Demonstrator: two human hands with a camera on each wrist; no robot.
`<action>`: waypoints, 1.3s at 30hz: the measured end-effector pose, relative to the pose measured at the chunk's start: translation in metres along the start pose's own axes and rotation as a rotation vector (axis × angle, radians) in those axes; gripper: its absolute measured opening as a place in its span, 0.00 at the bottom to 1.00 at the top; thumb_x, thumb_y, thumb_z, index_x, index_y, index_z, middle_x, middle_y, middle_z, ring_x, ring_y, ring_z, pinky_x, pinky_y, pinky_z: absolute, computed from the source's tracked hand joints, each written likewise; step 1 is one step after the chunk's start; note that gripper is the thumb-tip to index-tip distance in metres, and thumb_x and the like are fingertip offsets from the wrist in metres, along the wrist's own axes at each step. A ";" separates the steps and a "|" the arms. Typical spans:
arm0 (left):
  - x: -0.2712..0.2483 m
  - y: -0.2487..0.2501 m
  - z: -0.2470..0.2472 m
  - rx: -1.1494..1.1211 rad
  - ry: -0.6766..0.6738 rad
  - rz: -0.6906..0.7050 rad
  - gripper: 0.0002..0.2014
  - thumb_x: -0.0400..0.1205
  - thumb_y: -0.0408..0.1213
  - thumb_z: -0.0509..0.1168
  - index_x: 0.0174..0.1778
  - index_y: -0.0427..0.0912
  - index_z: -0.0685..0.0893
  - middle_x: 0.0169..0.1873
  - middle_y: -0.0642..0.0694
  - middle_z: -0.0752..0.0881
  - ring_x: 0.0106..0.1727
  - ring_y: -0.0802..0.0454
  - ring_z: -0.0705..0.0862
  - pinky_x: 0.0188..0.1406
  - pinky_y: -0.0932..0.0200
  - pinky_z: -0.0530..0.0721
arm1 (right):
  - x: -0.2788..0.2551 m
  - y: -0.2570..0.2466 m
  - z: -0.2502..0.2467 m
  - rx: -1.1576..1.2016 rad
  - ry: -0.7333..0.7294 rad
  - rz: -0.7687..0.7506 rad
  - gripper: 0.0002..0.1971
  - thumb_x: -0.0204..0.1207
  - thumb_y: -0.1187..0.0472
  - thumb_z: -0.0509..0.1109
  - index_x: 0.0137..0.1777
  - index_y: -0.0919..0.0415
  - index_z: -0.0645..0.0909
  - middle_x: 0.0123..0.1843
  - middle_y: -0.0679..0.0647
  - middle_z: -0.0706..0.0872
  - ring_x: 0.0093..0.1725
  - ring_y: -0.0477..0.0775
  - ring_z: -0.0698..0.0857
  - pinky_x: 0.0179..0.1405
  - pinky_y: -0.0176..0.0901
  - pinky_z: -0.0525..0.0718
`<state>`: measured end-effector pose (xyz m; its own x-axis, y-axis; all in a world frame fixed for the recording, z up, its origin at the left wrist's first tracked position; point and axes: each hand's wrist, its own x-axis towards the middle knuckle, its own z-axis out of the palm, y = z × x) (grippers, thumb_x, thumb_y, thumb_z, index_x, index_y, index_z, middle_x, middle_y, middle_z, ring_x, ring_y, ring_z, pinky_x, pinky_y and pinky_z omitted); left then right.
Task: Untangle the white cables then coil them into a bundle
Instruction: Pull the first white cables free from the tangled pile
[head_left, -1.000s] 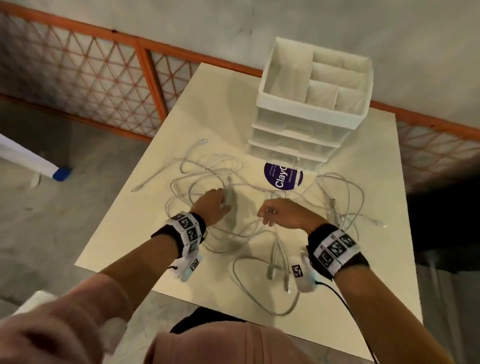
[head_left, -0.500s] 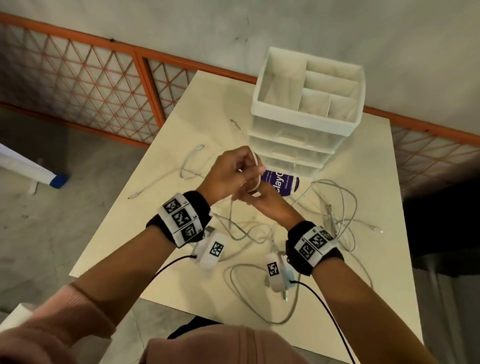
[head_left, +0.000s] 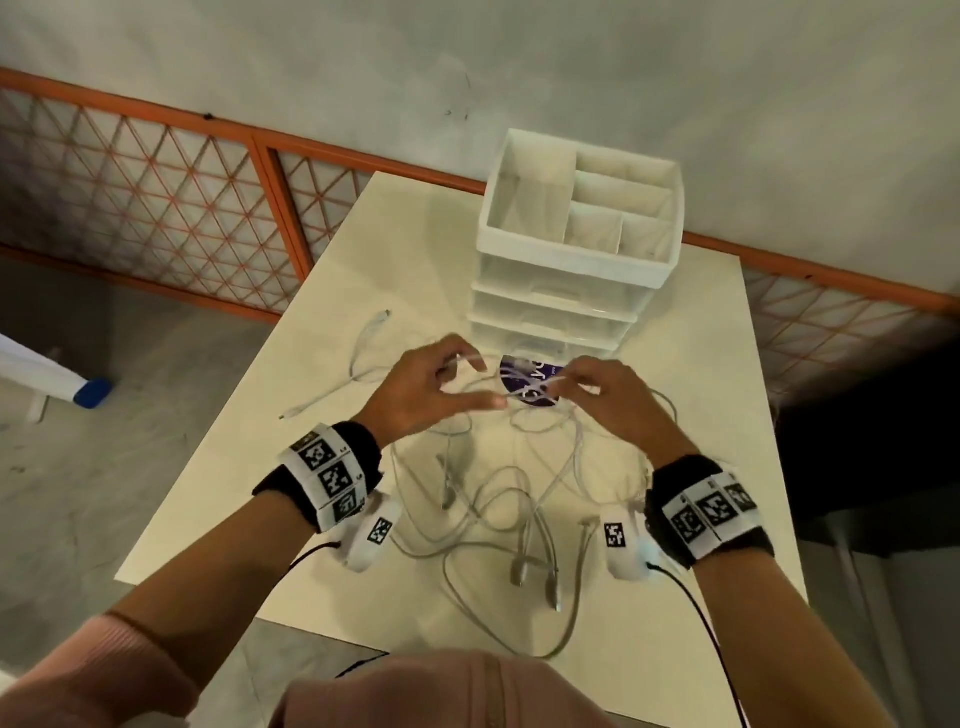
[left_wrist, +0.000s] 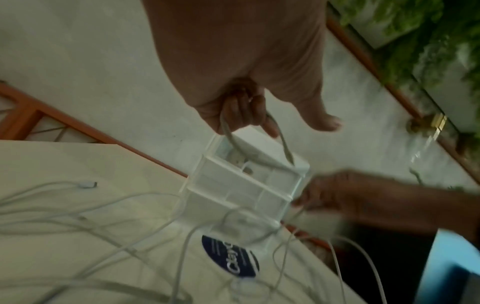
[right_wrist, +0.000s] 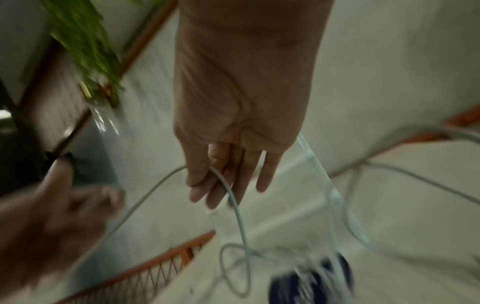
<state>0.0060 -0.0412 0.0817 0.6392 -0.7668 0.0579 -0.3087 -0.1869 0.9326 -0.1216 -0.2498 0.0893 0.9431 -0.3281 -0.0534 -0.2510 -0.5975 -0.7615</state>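
Over the cream table (head_left: 332, 441), left hand (head_left: 421, 395) and right hand (head_left: 608, 400) each pinch white cables (head_left: 498, 493); fingers curled.

Left hand (head_left: 423, 395) raised, fingers curled, pinching a cable (head_left: 524, 397). Right hand (head_left: 613, 400) level beside it, fingers pinching the same cable.

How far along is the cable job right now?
Done: nothing coiled yet. In hand: left hand and right hand each pinch a lifted strand above the table. Left: most white cables lie tangled, one loose cable apart; untangle, then bundle.
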 end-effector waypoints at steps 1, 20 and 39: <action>-0.001 -0.003 0.007 0.034 -0.063 -0.009 0.19 0.65 0.59 0.77 0.41 0.51 0.83 0.30 0.33 0.74 0.31 0.45 0.69 0.34 0.58 0.66 | -0.001 -0.016 -0.011 0.015 -0.023 -0.011 0.06 0.75 0.61 0.73 0.39 0.62 0.86 0.40 0.57 0.88 0.42 0.58 0.86 0.45 0.44 0.80; -0.009 -0.044 -0.038 0.234 0.377 -0.184 0.10 0.72 0.41 0.77 0.36 0.43 0.81 0.19 0.50 0.68 0.20 0.59 0.69 0.24 0.62 0.63 | -0.018 0.030 -0.031 -0.179 -0.294 0.245 0.07 0.79 0.69 0.63 0.46 0.61 0.83 0.40 0.54 0.87 0.42 0.52 0.85 0.44 0.35 0.78; 0.007 0.037 0.007 0.133 0.226 0.222 0.19 0.85 0.36 0.60 0.36 0.54 0.57 0.26 0.55 0.76 0.28 0.53 0.77 0.31 0.60 0.74 | -0.019 -0.013 -0.014 -0.193 -0.285 0.143 0.16 0.83 0.54 0.61 0.47 0.65 0.84 0.35 0.47 0.87 0.30 0.34 0.79 0.36 0.28 0.74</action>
<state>-0.0056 -0.0578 0.1142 0.6813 -0.6451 0.3460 -0.5375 -0.1201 0.8346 -0.1394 -0.2457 0.1089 0.9117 -0.2177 -0.3484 -0.3952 -0.6964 -0.5990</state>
